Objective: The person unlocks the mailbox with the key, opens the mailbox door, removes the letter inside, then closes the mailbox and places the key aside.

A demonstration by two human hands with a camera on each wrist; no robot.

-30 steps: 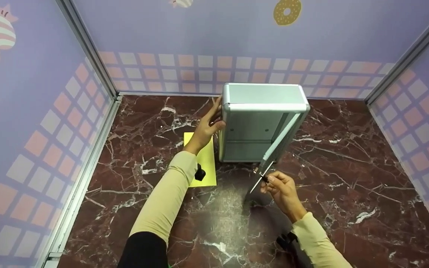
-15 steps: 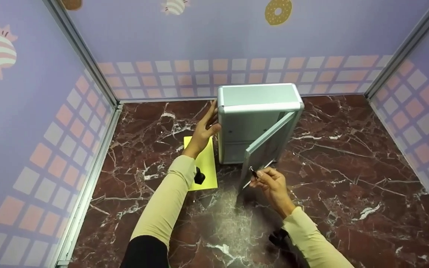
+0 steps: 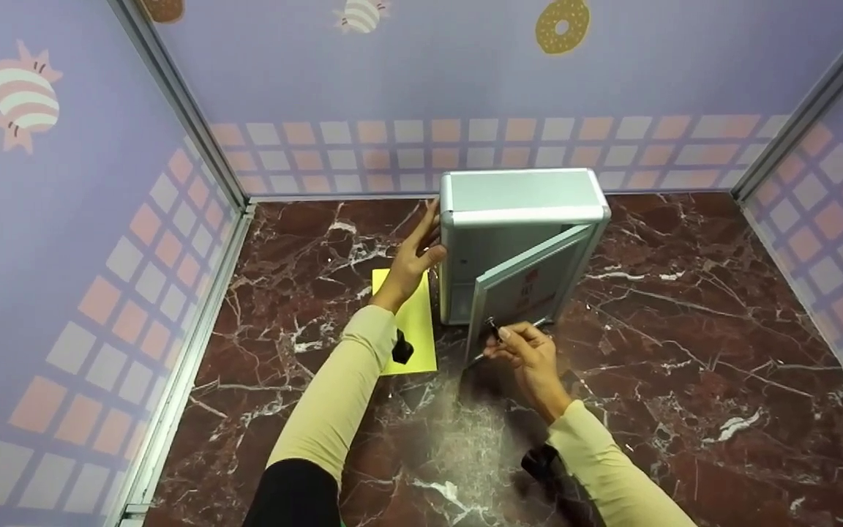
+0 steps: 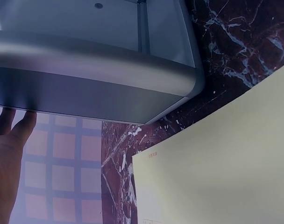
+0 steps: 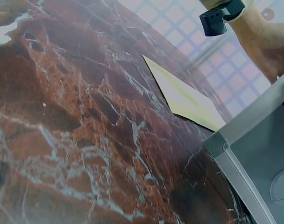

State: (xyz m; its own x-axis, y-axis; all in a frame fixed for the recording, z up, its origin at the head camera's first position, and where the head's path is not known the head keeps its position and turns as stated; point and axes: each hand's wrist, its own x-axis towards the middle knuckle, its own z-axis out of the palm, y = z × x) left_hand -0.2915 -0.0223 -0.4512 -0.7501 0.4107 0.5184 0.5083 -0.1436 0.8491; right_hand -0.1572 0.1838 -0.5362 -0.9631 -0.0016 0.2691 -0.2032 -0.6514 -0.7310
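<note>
An aluminium cabinet [image 3: 524, 192] stands upright on the marbled surface, its hinged door [image 3: 513, 289] ajar on the right side. Red lettering shows on the door's front. My left hand [image 3: 407, 269] rests on the cabinet's left side with fingers extended; in the left wrist view, its fingertips [image 4: 25, 123] reach the cabinet's back edge. At the door's free edge, my right hand [image 3: 535, 359] pinches a small key [image 3: 493, 328] with a dark head and metal tip. The right wrist view catches the door's corner [image 5: 221, 144], while the right hand is mostly out of frame there.
A yellow sheet [image 3: 419, 340] lies left of the cabinet, partly under my left forearm. Patterned panels [image 3: 392, 73] wall in the back and both sides. A metal rail [image 3: 195, 322] runs along the left edge.
The door has swung inward toward the cabinet, narrowing its opening and bringing the red lettering into view. My right hand has moved left and slightly up with it; my left hand stays against the side.
</note>
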